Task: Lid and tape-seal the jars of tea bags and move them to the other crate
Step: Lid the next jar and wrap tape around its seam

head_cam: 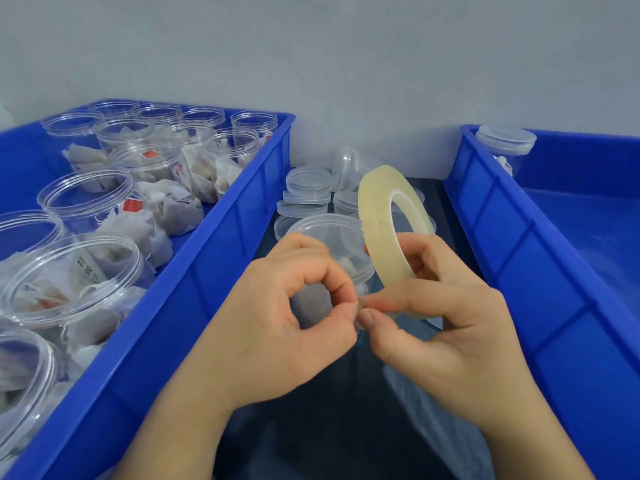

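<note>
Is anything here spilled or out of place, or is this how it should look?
Slightly messy: in the left crate, loose tea bags lie on the floor among the open jars rather than inside them. The spare lids between the crates sit in an untidy heap, one tipped on edge.

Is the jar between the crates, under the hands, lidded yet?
Lidded: a clear lid covers the jar behind the left hand. Tape seal cannot be seen; the right hand holds the tape roll.

Dark printed characters are seen on a white paper label (87, 270) inside a jar in the left crate, too blurred to be read; small red tags (132, 205) are seen, unreadable.
</note>
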`<action>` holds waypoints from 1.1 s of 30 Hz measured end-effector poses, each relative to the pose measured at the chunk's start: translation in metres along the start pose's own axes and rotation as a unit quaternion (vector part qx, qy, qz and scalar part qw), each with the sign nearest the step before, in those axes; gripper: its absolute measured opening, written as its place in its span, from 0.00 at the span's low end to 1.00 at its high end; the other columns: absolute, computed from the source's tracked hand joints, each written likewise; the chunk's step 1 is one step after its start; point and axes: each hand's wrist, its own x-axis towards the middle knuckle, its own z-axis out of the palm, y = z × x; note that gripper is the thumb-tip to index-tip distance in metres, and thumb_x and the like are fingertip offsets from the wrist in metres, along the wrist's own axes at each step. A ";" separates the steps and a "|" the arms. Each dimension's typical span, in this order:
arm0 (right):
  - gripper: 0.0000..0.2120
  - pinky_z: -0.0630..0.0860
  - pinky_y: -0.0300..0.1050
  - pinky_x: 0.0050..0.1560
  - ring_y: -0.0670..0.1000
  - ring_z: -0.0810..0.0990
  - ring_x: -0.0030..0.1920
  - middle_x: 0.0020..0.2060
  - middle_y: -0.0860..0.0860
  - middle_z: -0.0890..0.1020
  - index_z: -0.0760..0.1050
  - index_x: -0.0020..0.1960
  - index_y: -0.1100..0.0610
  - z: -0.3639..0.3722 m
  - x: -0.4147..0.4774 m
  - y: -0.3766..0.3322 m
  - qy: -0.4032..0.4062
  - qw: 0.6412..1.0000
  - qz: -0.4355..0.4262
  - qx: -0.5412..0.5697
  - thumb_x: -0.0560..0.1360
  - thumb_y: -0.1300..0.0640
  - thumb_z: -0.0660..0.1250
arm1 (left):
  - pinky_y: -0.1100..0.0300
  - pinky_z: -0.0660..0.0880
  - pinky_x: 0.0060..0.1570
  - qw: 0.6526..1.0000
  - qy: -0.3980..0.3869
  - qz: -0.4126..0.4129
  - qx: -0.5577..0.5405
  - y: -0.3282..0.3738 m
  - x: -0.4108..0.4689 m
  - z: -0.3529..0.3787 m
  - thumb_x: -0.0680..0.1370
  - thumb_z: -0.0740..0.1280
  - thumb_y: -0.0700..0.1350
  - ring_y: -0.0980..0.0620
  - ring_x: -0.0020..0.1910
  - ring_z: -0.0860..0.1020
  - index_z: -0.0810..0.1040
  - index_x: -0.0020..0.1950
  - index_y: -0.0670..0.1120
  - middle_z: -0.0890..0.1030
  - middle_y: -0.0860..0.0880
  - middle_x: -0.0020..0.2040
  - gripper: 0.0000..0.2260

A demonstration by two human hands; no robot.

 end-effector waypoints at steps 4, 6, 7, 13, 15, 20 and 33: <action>0.07 0.71 0.33 0.46 0.48 0.76 0.48 0.48 0.48 0.77 0.84 0.41 0.51 0.000 -0.001 0.000 -0.004 1.000 0.002 0.009 0.66 0.53 0.69 | 0.52 0.73 0.40 1.000 0.003 0.000 0.002 0.001 0.000 0.001 0.65 0.64 0.51 0.51 0.47 0.75 0.75 0.36 0.52 0.76 0.53 0.40 0.04; 0.06 0.71 0.31 0.46 0.46 0.76 0.48 0.48 0.47 0.77 0.84 0.41 0.50 0.001 -0.001 -0.001 -0.008 1.000 0.010 0.023 0.66 0.53 0.69 | 0.50 0.73 0.39 1.000 0.004 -0.001 0.005 0.001 0.000 0.002 0.65 0.64 0.51 0.51 0.45 0.75 0.75 0.36 0.53 0.75 0.54 0.40 0.04; 0.07 0.71 0.30 0.46 0.46 0.77 0.48 0.47 0.47 0.78 0.83 0.41 0.49 0.000 -0.001 -0.001 -0.010 0.999 0.021 0.033 0.65 0.52 0.69 | 0.50 0.73 0.39 1.000 0.003 0.001 0.007 0.001 0.000 0.003 0.65 0.64 0.51 0.51 0.45 0.75 0.74 0.35 0.52 0.75 0.54 0.40 0.03; 0.03 0.74 0.33 0.47 0.45 0.80 0.48 0.44 0.51 0.80 0.82 0.33 0.52 0.002 -0.001 0.000 0.019 0.991 0.082 0.101 0.61 0.59 0.74 | 0.61 0.73 0.44 1.000 0.015 0.020 -0.003 -0.001 0.001 0.007 0.66 0.63 0.50 0.52 0.44 0.74 0.72 0.35 0.53 0.74 0.53 0.39 0.01; 0.02 0.74 0.31 0.46 0.43 0.80 0.48 0.44 0.51 0.80 0.82 0.32 0.52 0.002 -0.002 -0.001 0.022 0.991 0.078 0.107 0.62 0.58 0.73 | 0.62 0.73 0.46 0.999 0.023 0.021 -0.011 -0.003 0.000 0.008 0.67 0.64 0.50 0.51 0.44 0.75 0.74 0.36 0.52 0.75 0.52 0.39 0.02; 0.02 0.73 0.32 0.47 0.42 0.80 0.49 0.43 0.50 0.81 0.81 0.32 0.52 0.000 0.000 0.000 0.041 0.987 0.083 0.130 0.62 0.55 0.71 | 0.58 0.74 0.48 0.998 0.040 0.045 -0.037 -0.009 -0.001 0.007 0.69 0.70 0.49 0.50 0.45 0.76 0.79 0.39 0.54 0.79 0.47 0.39 0.01; 0.09 0.74 0.38 0.53 0.44 0.79 0.54 0.45 0.47 0.82 0.80 0.42 0.51 -0.006 -0.001 -0.001 0.012 0.991 0.085 0.106 0.69 0.48 0.65 | 0.62 0.73 0.49 0.990 0.118 0.071 -0.008 -0.009 0.002 0.010 0.72 0.68 0.49 0.52 0.45 0.77 0.81 0.47 0.54 0.80 0.55 0.42 0.05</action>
